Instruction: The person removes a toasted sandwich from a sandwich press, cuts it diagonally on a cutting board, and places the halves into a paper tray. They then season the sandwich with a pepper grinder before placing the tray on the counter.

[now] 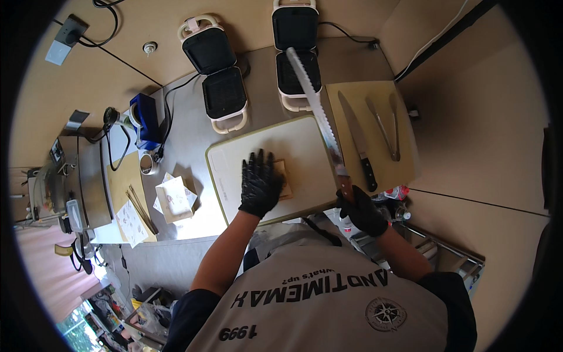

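Note:
My right hand [364, 212], in a black glove, grips the wooden handle of a long serrated bread knife [317, 105]. Its blade points away from me, above the right edge of the cutting board [237, 152] and across one sandwich maker. A flat toasted sandwich [285, 180] lies on the board. Over its left part is my left hand [261, 185], also gloved in black, palm down with fingers stretched out. That hand hides some of the sandwich, and I cannot tell how firmly it touches it.
Two sandwich makers, left [225, 92] and right [297, 72], stand opened behind the board. On the right, a yellow board [407, 132] bears a chef's knife [358, 136] and metal tongs [391, 132]. Paper food trays [174, 198], a tape dispenser [147, 119] and skewers [141, 209] lie left.

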A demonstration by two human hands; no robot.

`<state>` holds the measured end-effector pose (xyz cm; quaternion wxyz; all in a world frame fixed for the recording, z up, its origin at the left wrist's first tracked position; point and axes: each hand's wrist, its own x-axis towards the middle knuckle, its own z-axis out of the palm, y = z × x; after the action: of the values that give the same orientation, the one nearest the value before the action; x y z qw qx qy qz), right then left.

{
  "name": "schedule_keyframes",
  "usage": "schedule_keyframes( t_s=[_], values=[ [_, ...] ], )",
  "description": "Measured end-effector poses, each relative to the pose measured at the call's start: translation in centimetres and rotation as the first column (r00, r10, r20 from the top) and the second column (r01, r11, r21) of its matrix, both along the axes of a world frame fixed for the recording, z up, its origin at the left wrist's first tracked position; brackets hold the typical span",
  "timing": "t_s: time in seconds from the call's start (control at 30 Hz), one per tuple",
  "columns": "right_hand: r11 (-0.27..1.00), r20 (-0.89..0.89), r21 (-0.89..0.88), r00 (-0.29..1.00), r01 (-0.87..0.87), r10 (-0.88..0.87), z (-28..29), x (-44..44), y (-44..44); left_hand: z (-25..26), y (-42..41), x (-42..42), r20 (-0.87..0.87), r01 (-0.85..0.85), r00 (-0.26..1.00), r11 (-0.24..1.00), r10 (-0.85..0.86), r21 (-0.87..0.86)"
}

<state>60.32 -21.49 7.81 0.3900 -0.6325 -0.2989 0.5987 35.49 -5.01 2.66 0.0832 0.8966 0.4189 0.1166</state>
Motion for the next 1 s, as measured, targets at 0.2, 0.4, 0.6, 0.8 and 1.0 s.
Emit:
schedule_keyframes(
  t_s=[0.2, 0.4, 0.6, 0.8, 1.0],
  values=[
    [0.985, -0.15, 0.167, 0.986, -0.051, 0.077, -4.9, 0.2, 0.6, -1.6, 0.2, -1.7, 0.072, -0.177, 0.978, 0.964, 0.194, -0.198],
    [0.983, -0.069, 0.114, 0.986, -0.141, 0.149, -5.2, 0.4, 2.8, -0.8, -2.4, -1.6, 0.062, -0.159, 0.986, 0.986, 0.155, 0.054],
    [0.993, -0.197, 0.07, 0.975, -0.092, 0.104, -3.7, 0.6, 3.4, 0.6, -4.0, 1.6, 0.021, -0.067, 0.997, 0.988, 0.07, -0.14],
    [0.986, -0.139, 0.165, 0.99, -0.004, 0.027, -3.8, 0.4, 3.1, 0.2, -3.9, 1.9, 0.032, -0.115, 0.992, 0.975, 0.123, -0.188],
    [0.834, 0.547, 0.507, 0.829, -0.216, -0.118, -1.6, 0.3, 3.8, 1.6, -6.4, -0.9, 0.081, -0.086, 0.992, 0.984, 0.099, -0.156]
  ],
)
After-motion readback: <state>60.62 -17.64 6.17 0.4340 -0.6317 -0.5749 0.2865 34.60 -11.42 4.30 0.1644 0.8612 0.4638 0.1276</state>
